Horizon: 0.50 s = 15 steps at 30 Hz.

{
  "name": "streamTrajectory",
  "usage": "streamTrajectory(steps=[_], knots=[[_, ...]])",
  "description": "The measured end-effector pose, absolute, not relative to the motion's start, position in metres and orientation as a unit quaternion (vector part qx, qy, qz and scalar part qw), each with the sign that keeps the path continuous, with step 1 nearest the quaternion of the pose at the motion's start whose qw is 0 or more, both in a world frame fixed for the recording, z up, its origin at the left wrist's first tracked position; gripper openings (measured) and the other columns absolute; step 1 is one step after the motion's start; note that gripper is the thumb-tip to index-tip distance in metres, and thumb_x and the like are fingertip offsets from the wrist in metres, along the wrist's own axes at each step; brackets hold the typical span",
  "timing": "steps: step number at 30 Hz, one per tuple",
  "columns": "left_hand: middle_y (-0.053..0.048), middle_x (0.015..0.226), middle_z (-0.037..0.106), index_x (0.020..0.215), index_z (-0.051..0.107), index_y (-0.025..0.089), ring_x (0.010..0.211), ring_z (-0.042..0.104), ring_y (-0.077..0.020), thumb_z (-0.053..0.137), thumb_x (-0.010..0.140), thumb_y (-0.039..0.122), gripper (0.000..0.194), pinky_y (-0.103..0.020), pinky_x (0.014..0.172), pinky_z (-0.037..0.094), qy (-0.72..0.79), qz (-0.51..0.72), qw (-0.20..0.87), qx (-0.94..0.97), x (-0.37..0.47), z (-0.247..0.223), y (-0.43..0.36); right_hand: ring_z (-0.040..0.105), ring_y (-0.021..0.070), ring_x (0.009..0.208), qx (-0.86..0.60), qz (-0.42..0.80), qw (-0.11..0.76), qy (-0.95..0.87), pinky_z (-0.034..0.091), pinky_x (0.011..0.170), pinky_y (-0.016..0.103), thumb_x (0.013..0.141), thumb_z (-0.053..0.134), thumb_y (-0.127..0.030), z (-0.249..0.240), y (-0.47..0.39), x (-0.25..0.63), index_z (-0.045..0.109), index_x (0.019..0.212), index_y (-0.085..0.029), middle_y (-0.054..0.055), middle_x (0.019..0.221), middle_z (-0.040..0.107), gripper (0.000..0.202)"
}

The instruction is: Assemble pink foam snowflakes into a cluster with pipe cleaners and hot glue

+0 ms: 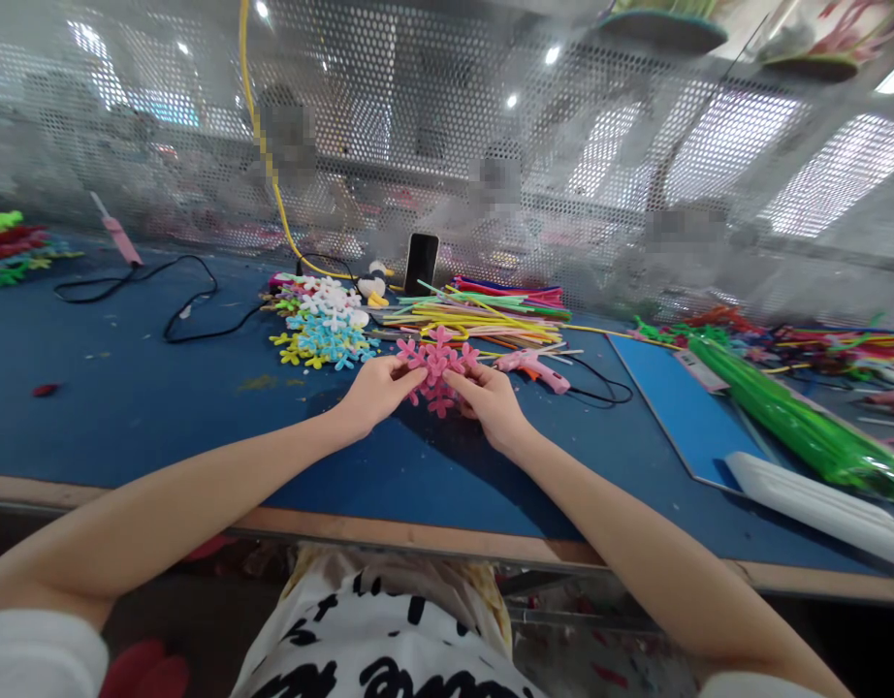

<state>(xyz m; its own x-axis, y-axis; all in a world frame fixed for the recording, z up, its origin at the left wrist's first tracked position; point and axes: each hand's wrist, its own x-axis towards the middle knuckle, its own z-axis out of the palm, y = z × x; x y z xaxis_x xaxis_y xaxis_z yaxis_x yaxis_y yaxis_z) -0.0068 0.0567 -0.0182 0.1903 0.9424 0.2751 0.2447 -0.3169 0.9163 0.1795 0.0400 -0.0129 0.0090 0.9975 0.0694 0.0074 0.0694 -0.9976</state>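
A pink pipe-cleaner snowflake (438, 364) with flower-like tips is held between both hands above the blue tabletop. My left hand (378, 390) pinches its left side, thumb in front. On the other side my right hand (493, 399) grips the right edge, also thumb in front. Just left of the snowflake lies a pile of finished snowflakes (323, 320) in white, light blue and yellow. Behind it spread loose pipe cleaners (483, 315) in yellow, green, pink and other colours. A pink glue gun (532, 368) with an orange trigger rests beside my right hand.
A phone (422, 264) leans upright near the perforated metal screen (432, 126). To the right are a blue board (661, 412), green plastic-wrapped pipe cleaners (788, 407) and a white object (817, 504). Another pink tool (121, 240) with a black cord lies left. A yellow cable (272, 184) hangs behind.
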Motion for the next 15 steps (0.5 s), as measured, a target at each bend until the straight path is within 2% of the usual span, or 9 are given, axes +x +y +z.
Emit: streamTrajectory(steps=[8,12,15], knots=[[-0.007,0.090,0.075,0.096,0.074,0.014,0.074,0.064,-0.0183,0.077,0.073,0.048,0.042,-0.030,0.070,0.047,0.392,0.466,0.501,0.615,-0.0031,-0.0221,0.0564,0.028,0.0043,0.046,-0.497,0.471,0.513,-0.518,0.019,0.041,0.023,0.060,0.085,-0.054,-0.0125,0.0399,0.1791,0.057,0.070,-0.019,-0.009,0.056,0.039,0.046],[-0.009,0.095,0.076,0.096,0.075,0.013,0.078,0.065,-0.0194,0.077,0.073,0.046,0.040,-0.031,0.073,0.047,0.417,0.472,0.506,0.590,-0.0036,-0.0247,0.0599,0.029,0.0040,0.047,-0.492,0.481,0.506,-0.520,0.020,0.039,0.021,0.062,0.085,-0.052,-0.0110,0.0382,0.1773,0.062,0.085,-0.019,-0.008,0.062,0.045,0.046],[-0.007,0.087,0.074,0.090,0.074,0.014,0.074,0.062,-0.0174,0.076,0.072,0.046,0.037,-0.029,0.069,0.045,0.439,0.477,0.497,0.577,-0.0038,-0.0249,0.0616,0.031,0.0041,0.047,-0.482,0.481,0.538,-0.497,0.021,0.038,0.020,0.066,0.082,-0.053,-0.0085,0.0378,0.1766,0.063,0.100,-0.022,-0.008,0.070,0.050,0.050]])
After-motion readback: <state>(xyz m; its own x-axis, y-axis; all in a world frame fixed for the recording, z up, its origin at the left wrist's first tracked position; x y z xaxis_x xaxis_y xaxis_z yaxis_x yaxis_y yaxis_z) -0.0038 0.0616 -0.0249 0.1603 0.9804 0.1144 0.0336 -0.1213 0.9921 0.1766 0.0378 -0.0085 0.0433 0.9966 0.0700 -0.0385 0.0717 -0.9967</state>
